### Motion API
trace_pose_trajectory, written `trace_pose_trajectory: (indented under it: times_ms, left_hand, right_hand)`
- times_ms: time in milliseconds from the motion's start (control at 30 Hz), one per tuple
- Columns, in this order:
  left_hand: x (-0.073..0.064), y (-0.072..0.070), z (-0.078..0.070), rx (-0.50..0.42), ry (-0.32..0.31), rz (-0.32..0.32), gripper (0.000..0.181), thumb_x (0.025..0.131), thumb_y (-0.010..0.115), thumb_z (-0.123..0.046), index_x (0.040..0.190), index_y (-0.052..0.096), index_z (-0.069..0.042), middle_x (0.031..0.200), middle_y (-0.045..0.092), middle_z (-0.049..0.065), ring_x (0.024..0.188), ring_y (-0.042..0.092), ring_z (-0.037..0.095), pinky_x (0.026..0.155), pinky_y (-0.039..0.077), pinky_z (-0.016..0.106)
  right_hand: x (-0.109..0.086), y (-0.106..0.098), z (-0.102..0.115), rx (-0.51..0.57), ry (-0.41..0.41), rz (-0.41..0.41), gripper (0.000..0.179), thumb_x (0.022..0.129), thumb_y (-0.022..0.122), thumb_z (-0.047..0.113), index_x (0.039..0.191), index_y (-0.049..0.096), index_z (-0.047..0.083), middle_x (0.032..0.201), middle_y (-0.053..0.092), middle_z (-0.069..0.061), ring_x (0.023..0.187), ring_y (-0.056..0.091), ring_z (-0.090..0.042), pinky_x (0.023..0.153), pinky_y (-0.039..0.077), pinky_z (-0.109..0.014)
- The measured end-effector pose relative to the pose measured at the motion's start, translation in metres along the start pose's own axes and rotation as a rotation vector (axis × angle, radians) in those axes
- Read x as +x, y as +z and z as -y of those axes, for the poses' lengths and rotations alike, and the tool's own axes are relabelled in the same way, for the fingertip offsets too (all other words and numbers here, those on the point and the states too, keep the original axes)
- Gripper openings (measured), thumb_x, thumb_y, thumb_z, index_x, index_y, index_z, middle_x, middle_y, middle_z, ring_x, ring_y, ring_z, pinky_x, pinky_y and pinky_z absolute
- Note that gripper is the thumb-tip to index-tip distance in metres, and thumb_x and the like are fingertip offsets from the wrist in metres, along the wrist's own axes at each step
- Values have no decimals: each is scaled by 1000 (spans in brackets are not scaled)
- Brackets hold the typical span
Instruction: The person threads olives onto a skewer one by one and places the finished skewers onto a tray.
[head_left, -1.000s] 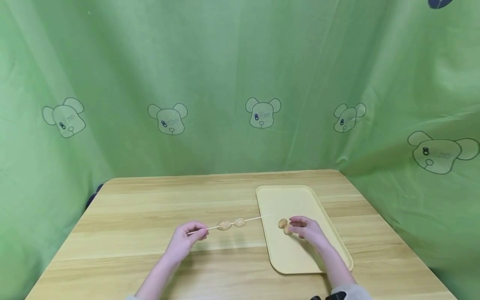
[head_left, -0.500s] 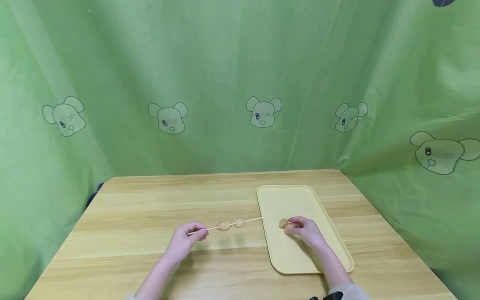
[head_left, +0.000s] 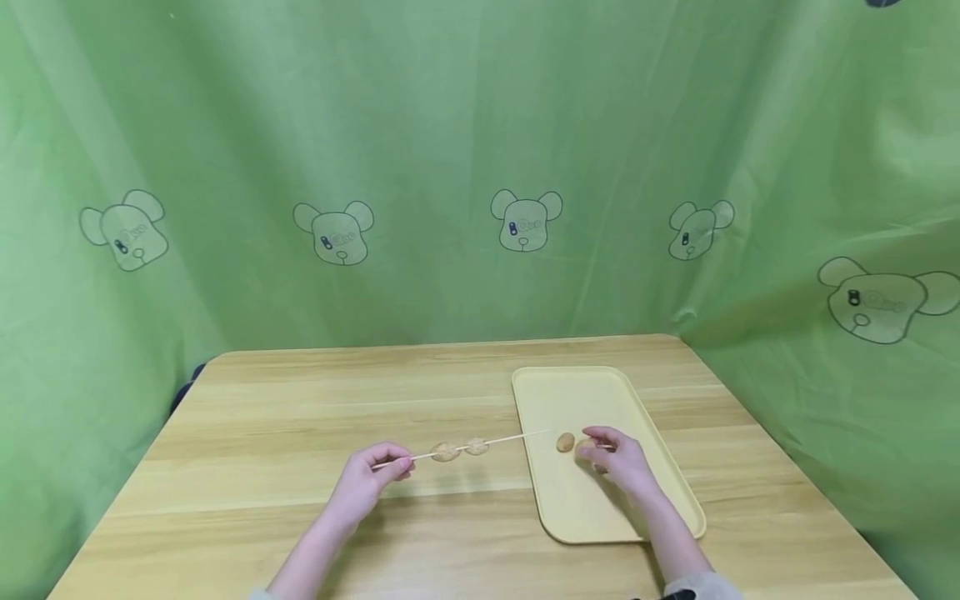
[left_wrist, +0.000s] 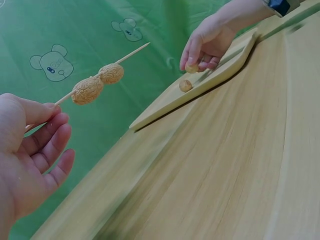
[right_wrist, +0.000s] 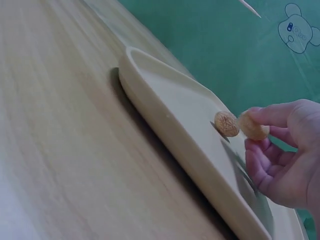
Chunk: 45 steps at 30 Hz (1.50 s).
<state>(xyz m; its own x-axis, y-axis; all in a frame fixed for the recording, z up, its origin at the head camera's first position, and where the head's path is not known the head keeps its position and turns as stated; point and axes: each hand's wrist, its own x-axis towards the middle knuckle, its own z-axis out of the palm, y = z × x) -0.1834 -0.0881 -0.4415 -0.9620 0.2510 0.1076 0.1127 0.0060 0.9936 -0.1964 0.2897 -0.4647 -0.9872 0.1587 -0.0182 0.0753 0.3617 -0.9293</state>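
Pale wood-grain table [head_left: 450, 550]: spreads beneath both hands in my head feed.
Left hand [head_left: 365, 481]: I see it pinching a thin, straight wooden skewer [left_wrist: 134, 52] near its blunt end, above the table.
On the skewer: a larger tan, wrinkled oval piece [left_wrist: 87, 90] nearer the fingers, then a smaller tan, wrinkled round piece [left_wrist: 111, 73].
Right hand [head_left: 624, 465]: thumb and fingers grip a tan, rounded piece [right_wrist: 253, 127] over a cream, round-cornered rectangular tray [head_left: 570, 392].
Tray: a loose tan, oval piece [right_wrist: 226, 123] lies on it, just beside the gripped one.
Green fabric curtain [head_left: 435, 125]: hangs beyond, printed with outlined animal heads [head_left: 524, 225].
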Motion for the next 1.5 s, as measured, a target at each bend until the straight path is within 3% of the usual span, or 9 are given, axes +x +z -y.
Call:
trace_pose_trajectory:
  times_ms: [233, 467, 633, 800, 967, 1267, 1500]
  left_hand:
    - [3, -2, 0, 44, 12, 4, 22, 86, 60, -1, 98, 57, 17, 87, 64, 15, 80, 61, 18, 78, 53, 32]
    - [4, -5, 2, 61, 14, -11, 19, 85, 61, 0, 96, 59, 16, 89, 62, 25, 77, 61, 15, 80, 52, 37]
    - [4, -5, 3, 56, 19, -7, 20, 85, 60, 0, 96, 58, 17, 88, 63, 21, 77, 61, 14, 78, 53, 33]
    - [4, -5, 3, 47, 14, -10, 20, 85, 61, 0, 97, 58, 17, 87, 64, 19, 77, 61, 15, 80, 52, 38]
    - [4, -4, 2, 40, 0, -12, 19, 85, 60, 1, 96, 59, 16, 90, 62, 25, 78, 61, 16, 81, 52, 40]
    - [2, -2, 4, 46, -5, 7, 20, 85, 60, -1, 97, 58, 15, 88, 64, 18, 81, 62, 23, 78, 52, 30]
    - [2, -2, 5, 38, -11, 19, 21, 86, 60, -1, 98, 57, 17, 89, 64, 18, 81, 62, 21, 81, 52, 39]
  right_hand:
    - [-4, 1, 11, 15, -30, -42, 47, 84, 67, 14, 125, 52, -3, 113, 57, -17, 91, 54, -12, 78, 47, -20]
    - [-5, 5, 19, 48, -103, -52, 41, 83, 68, 10, 119, 55, -4, 107, 57, -15, 89, 55, -9, 76, 48, -17]
    - [-9, 7, 25, 113, -115, -23, 42, 83, 68, 8, 120, 55, -5, 109, 59, -18, 89, 58, -7, 79, 48, -18]
    - [-12, 11, 32, 191, -139, 17, 42, 82, 68, 5, 120, 53, -7, 104, 63, -20, 87, 64, -16, 78, 50, -24]
    - [-14, 15, 37, 251, -219, 56, 38, 80, 65, -6, 115, 51, -13, 99, 62, -18, 83, 64, -12, 76, 52, -25]
    - [-13, 23, 36, 340, -345, 103, 31, 77, 65, -8, 106, 53, -11, 92, 64, -6, 83, 63, -10, 72, 54, -27]
    - [-15, 26, 39, 352, -328, 129, 35, 78, 65, -9, 108, 49, -18, 91, 63, -2, 81, 62, -7, 72, 53, -23]
